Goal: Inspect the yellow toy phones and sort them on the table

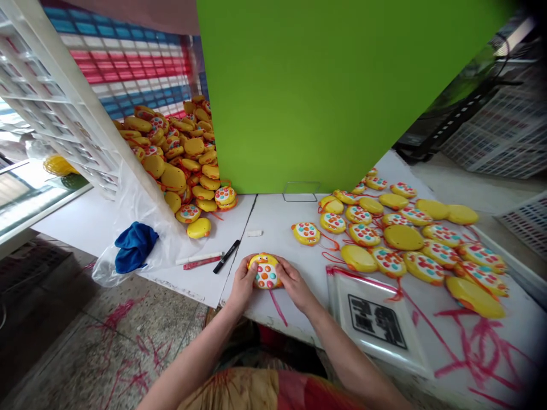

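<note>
Near the front edge of the white table, a yellow duck-shaped toy [265,274] with a white face and colored buttons is held between both hands. My left hand [244,280] grips its left side and my right hand [294,280] its right side, thumbs toward the front face. A pink strip [278,307] hangs below the toy. Just left of the hands lie a black marker [226,257] and white and red pens [202,261]. A small white piece [254,233] lies beyond them. One more duck toy [306,233] lies face up to the right.
A large green panel [299,97] stands behind the table. Many similar toys [171,176] are heaped at the left, and others [404,237] spread at the right. A clear zip bag [380,319], pink strips [482,347], a blue cloth [135,246] and a white crate [72,97] surround the workspace.
</note>
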`<state>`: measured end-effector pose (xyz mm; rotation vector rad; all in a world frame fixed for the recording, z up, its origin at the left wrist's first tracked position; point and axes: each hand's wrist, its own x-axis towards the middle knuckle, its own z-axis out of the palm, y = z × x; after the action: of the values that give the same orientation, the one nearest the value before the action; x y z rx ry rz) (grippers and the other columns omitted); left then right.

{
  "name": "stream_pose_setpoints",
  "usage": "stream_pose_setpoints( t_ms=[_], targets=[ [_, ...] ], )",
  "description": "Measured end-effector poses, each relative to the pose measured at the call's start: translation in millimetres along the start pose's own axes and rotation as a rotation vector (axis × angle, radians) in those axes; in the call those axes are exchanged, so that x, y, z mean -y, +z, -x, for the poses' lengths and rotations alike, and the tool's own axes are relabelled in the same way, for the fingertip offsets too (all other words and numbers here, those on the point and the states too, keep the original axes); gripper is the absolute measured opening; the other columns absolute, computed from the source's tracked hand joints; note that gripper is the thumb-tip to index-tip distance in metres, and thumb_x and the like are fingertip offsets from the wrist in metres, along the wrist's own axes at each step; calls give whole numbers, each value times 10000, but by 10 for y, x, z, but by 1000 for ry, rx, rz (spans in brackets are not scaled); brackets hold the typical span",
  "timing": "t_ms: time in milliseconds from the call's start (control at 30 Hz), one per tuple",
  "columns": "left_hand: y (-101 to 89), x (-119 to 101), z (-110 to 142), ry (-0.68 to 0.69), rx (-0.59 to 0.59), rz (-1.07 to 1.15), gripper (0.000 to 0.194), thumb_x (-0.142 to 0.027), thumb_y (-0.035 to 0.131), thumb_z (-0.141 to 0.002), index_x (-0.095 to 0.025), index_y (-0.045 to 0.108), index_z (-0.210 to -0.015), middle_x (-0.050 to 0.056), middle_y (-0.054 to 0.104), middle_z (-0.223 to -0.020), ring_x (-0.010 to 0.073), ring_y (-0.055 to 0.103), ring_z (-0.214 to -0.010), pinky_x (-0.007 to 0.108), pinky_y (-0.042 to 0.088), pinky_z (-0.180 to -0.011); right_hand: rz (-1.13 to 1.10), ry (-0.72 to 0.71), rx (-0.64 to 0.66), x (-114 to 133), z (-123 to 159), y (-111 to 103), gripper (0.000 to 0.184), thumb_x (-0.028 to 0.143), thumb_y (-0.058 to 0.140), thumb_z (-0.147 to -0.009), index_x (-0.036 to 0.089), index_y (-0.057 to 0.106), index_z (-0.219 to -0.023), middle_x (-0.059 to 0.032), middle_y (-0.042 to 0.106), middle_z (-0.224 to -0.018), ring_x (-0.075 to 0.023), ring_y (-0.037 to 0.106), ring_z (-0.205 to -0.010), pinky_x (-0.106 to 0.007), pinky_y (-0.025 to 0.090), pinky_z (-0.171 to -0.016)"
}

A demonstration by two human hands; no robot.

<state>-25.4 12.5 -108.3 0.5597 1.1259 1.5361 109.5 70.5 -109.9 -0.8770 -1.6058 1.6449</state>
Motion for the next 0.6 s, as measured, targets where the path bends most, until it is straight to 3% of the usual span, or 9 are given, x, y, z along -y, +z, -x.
stream_pose_setpoints(
  t_ms=[133,267,400,500,600],
  targets=[
    [-58,-30,10,-41,21,172,439,-413,635,-768,-178,508,-1116,88,628,-1079,194,620,-935,322,491,-827,249,-63,-78,47,-284,-108,335,418,491,-858,199,629,-1071,-81,672,-1050,-214,625,-958,-369,492,-864],
    [-82,-53,31,-72,68,125,617,-298,758,-664,-183,456,-1190,76,637,-1054,185,636,-884,347,507,-824,482,-146,-83,128,-796,-134,296,330,450,-871,205,633,-1068,-68,665,-1009,-170,633,-831,-318,510,-730],
    [-90,-86,21,-96,22,41,638,-286,790,-620,-164,455,-1149,69,657,-993,175,649,-839,349,523,-808,581,-180,-16,126,-1235,-14,201,175,578,-776,206,686,-942,-61,654,-976,-178,576,-897,-356,427,-873],
    [-85,-130,-13,-123,-25,-64,642,-271,816,-578,-160,465,-1105,60,672,-931,167,655,-784,317,538,-753,633,-163,14,77,-1332,97,153,75,617,-719,178,690,-805,-70,657,-902,-195,543,-933,-387,361,-938],
    [-102,-159,-22,-168,-39,-183,603,-281,794,-619,-163,457,-1106,57,683,-888,149,659,-732,273,541,-697,669,-115,-34,89,-1209,126,162,36,614,-713,161,672,-796,-73,662,-889,-192,547,-925,-369,375,-908]
  ],
)
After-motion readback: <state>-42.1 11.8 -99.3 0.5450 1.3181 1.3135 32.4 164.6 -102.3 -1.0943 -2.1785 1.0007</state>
